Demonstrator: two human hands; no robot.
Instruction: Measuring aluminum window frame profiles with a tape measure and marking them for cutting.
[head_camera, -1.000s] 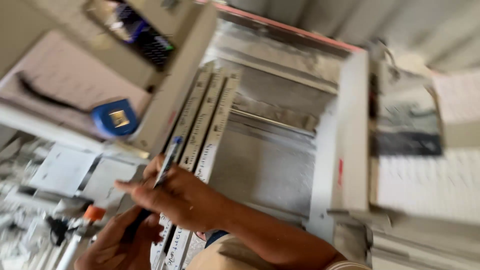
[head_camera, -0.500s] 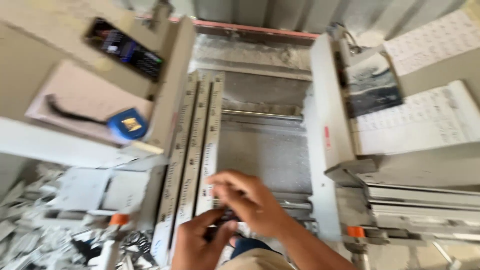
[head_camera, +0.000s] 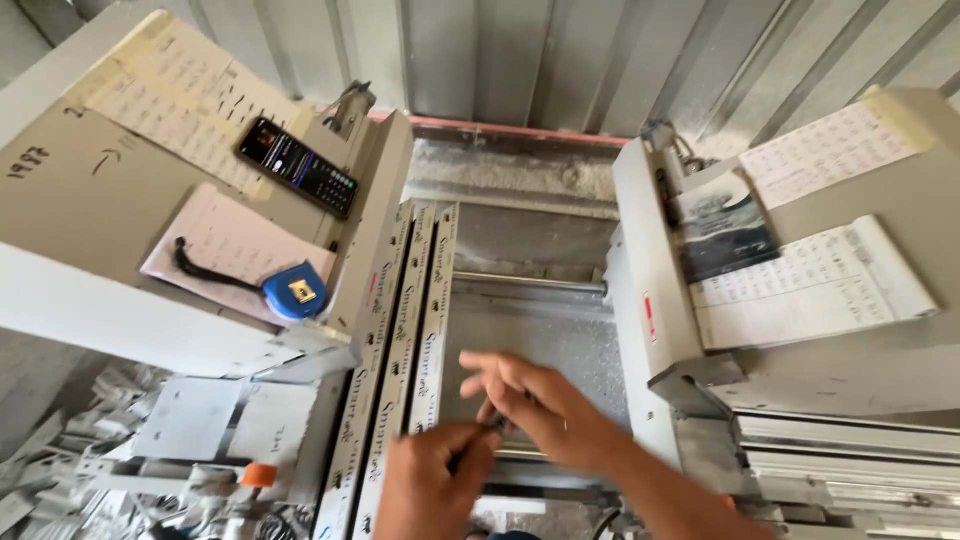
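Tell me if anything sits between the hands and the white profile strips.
Nothing visible does. The left hand and right hand meet around a small dark object, too blurred to identify, right beside the white profile strips; only bare machine bed lies between.

I see a grey machine bed (head_camera: 560, 345) between two raised side tables. Three long white profile strips (head_camera: 405, 330) lie side by side along its left edge, running front to back. On the left side table (head_camera: 80, 200) lie a black phone (head_camera: 297, 166) near the back edge, a pink sheet (head_camera: 225, 240) and a blue tape measure (head_camera: 296, 291) at the front right corner. The right side table (head_camera: 900, 350) carries printed sheets (head_camera: 810, 285) and a dark booklet (head_camera: 725, 225)
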